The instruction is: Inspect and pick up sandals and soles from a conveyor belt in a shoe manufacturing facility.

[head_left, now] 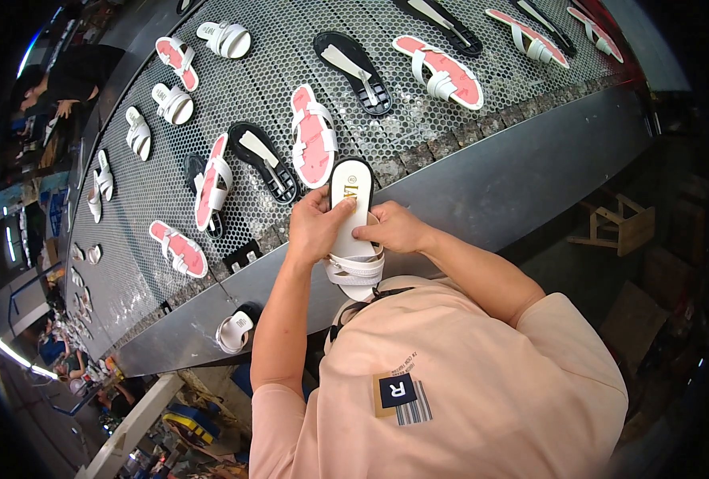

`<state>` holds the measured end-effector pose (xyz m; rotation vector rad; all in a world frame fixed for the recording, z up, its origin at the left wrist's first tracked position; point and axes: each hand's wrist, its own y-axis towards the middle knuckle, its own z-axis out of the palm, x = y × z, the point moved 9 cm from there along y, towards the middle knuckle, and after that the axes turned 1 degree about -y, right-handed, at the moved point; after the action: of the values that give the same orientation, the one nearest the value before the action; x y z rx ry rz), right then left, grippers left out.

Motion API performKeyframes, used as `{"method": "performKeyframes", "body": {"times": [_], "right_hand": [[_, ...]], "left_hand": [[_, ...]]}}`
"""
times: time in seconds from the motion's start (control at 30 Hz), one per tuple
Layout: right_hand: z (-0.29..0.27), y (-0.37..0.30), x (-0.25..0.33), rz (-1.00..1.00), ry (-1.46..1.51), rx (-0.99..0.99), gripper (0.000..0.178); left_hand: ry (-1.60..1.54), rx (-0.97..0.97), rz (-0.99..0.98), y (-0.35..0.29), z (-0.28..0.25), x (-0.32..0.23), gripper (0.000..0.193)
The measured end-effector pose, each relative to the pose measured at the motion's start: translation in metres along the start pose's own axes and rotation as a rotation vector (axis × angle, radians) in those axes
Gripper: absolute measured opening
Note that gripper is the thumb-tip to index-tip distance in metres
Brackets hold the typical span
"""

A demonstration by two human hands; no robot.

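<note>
Counter of perforated metal (247,88) in a dim workshop, footwear parts laid mostly apart on it, probably so each can be lifted singly. Item one: white sandal (350,243), at the counter's near edge close to the body, heel end far, white straps (354,270) near. Left hand (316,227): thumb upon the white insole (362,177), fingers curled around the left side. Right hand (398,229): thumb upon the insole from the right, remaining fingers mostly hidden. Grip: narrow, closed on the sandal from both sides; thumbs seemingly placed to steady the insole. Also listed: pink-based pieces (313,136) with straps, spread left and right; black soles (352,72) among them, perhaps set close to keep parts together; white slide (224,39), far left; wooden stool (618,226), right of the counter
</note>
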<state>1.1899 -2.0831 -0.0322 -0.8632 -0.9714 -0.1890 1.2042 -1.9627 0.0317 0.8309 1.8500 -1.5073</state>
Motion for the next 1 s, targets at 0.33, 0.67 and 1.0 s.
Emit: {"method": "performKeyframes", "body": {"times": [0.33,0.67,1.0], "right_hand": [[-0.029,-0.013,0.028,-0.113,0.269,0.033,0.022],[-0.041,-0.015,0.04,-0.124,0.305,0.023,0.022],[-0.006,-0.054,-0.001,-0.006,0.376,0.14,0.039]], "left_hand": [[-0.459,0.168,0.082,-0.066,0.004,0.085,0.047],[-0.537,-0.091,-0.053,-0.065,0.035,0.083,0.019],[-0.853,-0.143,-0.098,-0.049,0.049,0.074,0.022]]}}
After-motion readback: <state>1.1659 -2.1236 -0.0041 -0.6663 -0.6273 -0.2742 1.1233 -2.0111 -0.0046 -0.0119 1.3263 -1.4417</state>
